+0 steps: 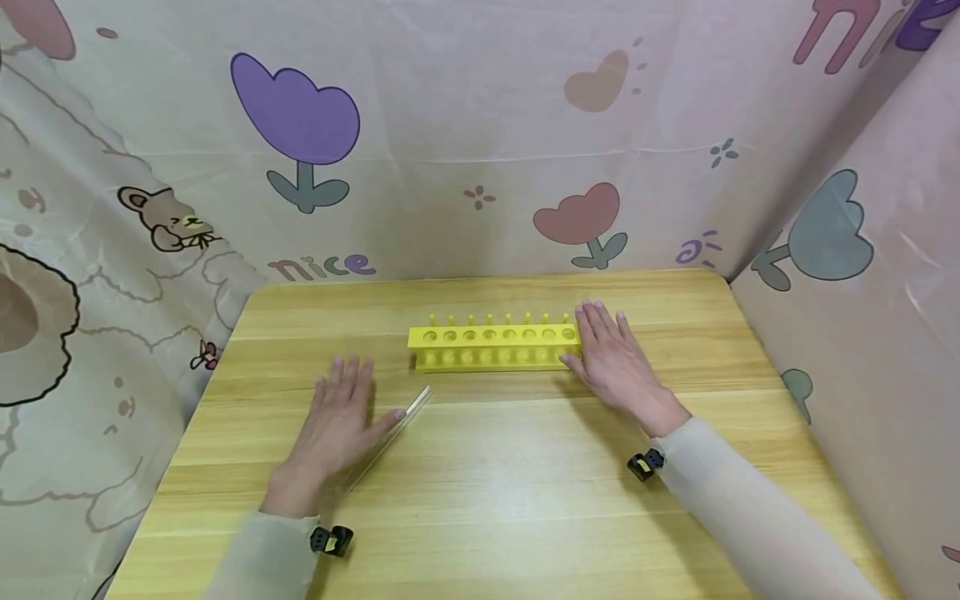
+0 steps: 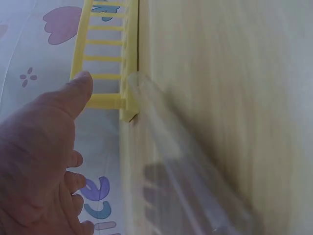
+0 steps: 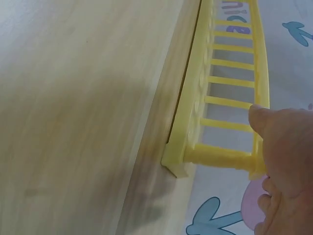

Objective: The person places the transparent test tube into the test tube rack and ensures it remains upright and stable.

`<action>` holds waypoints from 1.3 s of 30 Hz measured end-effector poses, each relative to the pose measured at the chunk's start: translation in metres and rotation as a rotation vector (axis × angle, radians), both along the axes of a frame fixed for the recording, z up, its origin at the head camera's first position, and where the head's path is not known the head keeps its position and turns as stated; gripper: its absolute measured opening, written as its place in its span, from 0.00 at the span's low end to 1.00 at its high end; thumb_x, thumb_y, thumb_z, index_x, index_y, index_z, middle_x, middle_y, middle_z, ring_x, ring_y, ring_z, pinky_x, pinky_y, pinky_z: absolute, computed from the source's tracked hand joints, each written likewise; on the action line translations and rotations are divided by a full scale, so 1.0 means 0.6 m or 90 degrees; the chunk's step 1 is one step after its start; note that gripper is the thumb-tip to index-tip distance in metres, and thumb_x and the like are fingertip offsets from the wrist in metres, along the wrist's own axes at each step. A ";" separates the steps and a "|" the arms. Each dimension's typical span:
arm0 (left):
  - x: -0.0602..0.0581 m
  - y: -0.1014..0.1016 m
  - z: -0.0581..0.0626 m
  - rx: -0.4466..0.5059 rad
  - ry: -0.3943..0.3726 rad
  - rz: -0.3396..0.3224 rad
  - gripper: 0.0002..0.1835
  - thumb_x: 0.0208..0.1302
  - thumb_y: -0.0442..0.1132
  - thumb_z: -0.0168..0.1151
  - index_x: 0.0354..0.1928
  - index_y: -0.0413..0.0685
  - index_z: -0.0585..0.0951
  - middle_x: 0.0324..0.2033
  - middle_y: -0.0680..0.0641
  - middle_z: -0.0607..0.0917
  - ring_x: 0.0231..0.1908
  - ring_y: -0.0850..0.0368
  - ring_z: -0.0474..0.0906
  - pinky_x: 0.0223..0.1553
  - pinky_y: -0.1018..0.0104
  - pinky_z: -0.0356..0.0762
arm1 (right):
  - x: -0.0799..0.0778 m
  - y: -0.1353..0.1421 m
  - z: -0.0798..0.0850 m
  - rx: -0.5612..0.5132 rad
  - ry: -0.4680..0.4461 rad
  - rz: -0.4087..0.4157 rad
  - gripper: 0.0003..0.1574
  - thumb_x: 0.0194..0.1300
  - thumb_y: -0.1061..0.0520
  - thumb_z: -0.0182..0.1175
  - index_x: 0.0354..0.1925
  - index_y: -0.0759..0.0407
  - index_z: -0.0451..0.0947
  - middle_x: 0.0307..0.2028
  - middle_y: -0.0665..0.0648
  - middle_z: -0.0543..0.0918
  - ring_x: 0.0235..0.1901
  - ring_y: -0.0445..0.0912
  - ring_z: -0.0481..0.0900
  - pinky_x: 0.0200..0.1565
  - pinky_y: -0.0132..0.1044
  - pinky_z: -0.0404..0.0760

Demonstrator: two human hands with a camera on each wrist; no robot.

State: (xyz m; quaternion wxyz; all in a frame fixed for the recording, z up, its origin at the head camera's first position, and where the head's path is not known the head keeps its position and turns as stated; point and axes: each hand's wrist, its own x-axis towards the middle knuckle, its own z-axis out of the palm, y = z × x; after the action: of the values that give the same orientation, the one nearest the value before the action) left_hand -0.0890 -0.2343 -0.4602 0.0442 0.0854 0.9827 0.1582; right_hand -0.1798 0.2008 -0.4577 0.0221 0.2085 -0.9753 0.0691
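Observation:
A yellow test-tube rack [image 1: 495, 346] with a row of round holes stands across the far middle of the wooden table [image 1: 525, 500]. A clear test tube [image 1: 390, 437] lies slantwise on the table in front of the rack's left end. My left hand [image 1: 337, 417] lies flat with straight fingers just left of the tube, thumb close to it; I cannot tell if they touch. My right hand [image 1: 615, 362] is flat with straight fingers against the rack's right end. The left wrist view shows the tube [image 2: 186, 161], rack [image 2: 105, 58] and thumb [image 2: 73, 93]. The right wrist view shows the rack [image 3: 230, 98] beside my hand [image 3: 286, 161].
Cloth printed with flowers and animals [image 1: 480, 150] walls the table at the back, left and right. The table's right edge [image 1: 772, 367] runs close to the cloth. A small black device sits on each wrist [image 1: 330, 542].

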 end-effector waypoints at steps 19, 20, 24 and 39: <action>0.009 0.032 -0.030 -0.035 -0.028 -0.039 0.42 0.77 0.58 0.59 0.78 0.33 0.64 0.76 0.28 0.66 0.78 0.28 0.56 0.78 0.35 0.54 | -0.004 -0.008 -0.009 0.019 -0.003 0.001 0.53 0.82 0.39 0.51 0.82 0.70 0.43 0.83 0.70 0.47 0.83 0.64 0.46 0.80 0.65 0.41; 0.009 0.032 -0.031 -0.035 -0.027 -0.038 0.42 0.77 0.58 0.60 0.78 0.33 0.64 0.76 0.28 0.66 0.78 0.28 0.56 0.78 0.35 0.55 | -0.004 -0.008 -0.009 0.020 -0.002 0.003 0.52 0.82 0.39 0.52 0.82 0.71 0.43 0.83 0.71 0.48 0.83 0.64 0.46 0.80 0.65 0.42; 0.010 0.033 -0.034 -0.037 -0.019 -0.041 0.41 0.77 0.56 0.60 0.77 0.32 0.65 0.75 0.28 0.68 0.77 0.28 0.58 0.77 0.36 0.56 | -0.007 -0.007 -0.006 0.031 -0.001 0.012 0.52 0.82 0.40 0.51 0.82 0.71 0.43 0.82 0.72 0.49 0.82 0.65 0.47 0.79 0.66 0.44; 0.009 0.025 -0.036 -0.025 -0.027 -0.045 0.41 0.78 0.56 0.58 0.77 0.31 0.64 0.75 0.29 0.67 0.78 0.29 0.57 0.78 0.37 0.55 | -0.021 0.010 0.000 -0.006 -0.067 0.042 0.45 0.87 0.41 0.38 0.83 0.68 0.40 0.84 0.68 0.43 0.83 0.64 0.43 0.80 0.63 0.38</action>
State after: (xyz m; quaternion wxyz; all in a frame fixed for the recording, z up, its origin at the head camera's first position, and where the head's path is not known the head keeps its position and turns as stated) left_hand -0.0839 -0.2190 -0.4821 0.0722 0.1160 0.9809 0.1386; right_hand -0.1923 0.2066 -0.4580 -0.0306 0.2368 -0.9673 0.0852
